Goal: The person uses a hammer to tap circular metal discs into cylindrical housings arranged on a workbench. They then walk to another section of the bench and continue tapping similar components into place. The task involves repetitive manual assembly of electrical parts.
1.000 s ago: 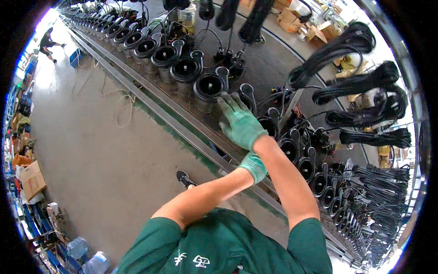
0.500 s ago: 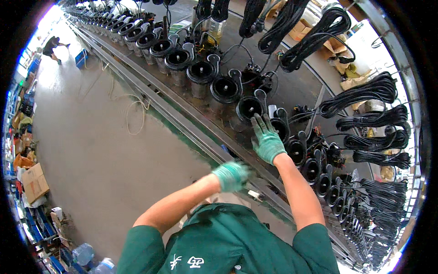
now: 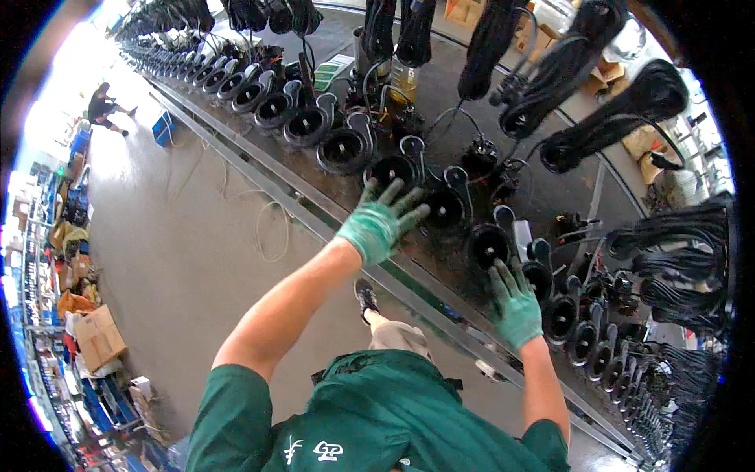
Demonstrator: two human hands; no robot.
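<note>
A long row of black round housings stands on a dark bench, each with a looped handle and a small metal shaft in its cup. My left hand (image 3: 381, 224), in a green-coated glove, is open with fingers spread over the near rim of one housing (image 3: 395, 168). Another housing (image 3: 444, 208) stands just right of its fingertips. My right hand (image 3: 517, 307), gloved alike, is open, its straight fingers at the near side of a housing (image 3: 488, 245). Whether either hand touches a housing I cannot tell. A white cylinder (image 3: 522, 238) stands just beyond the right hand.
Bundled black cables (image 3: 605, 110) hang above the bench's far side. A metal rail (image 3: 409, 287) runs along its near edge. Thin cable (image 3: 271, 244) lies on the floor. A cardboard box (image 3: 99, 338) and a person (image 3: 108, 106) are at the left.
My left hand has moved from in front of my body up to the row, fingers spreading. My right hand stays by the same housing. The whole view has shifted.
</note>
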